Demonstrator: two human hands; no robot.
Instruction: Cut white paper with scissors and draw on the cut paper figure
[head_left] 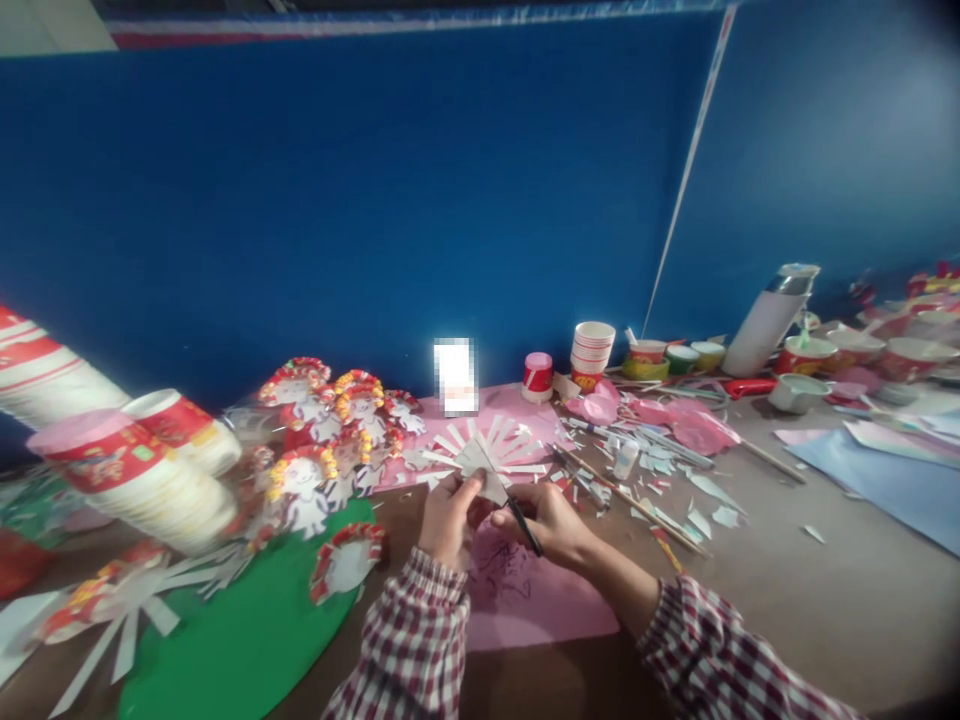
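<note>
Near the middle, my left hand [448, 520] pinches a small greyish-white piece of paper [474, 458] between thumb and fingers. My right hand [556, 524] is closed around black-handled scissors [524, 527]. Their blades point up and left and lie against the paper; whether they cut into it is too blurred to tell. Just beyond, white strips [517, 432] fan out over a pink sheet [431, 415]. Whether they join the held piece I cannot tell. Under my wrists lies another pink sheet [544, 610] with dark handwriting.
Stacked paper cups [172, 500] lean at the left beside a green disc [255, 620] and several paper figures [304, 485]. Paper scraps [701, 500], a wooden stick [637, 500], a small bottle [625, 458] and a tilted flask [769, 320] are at the right. A blue partition [375, 200] stands behind.
</note>
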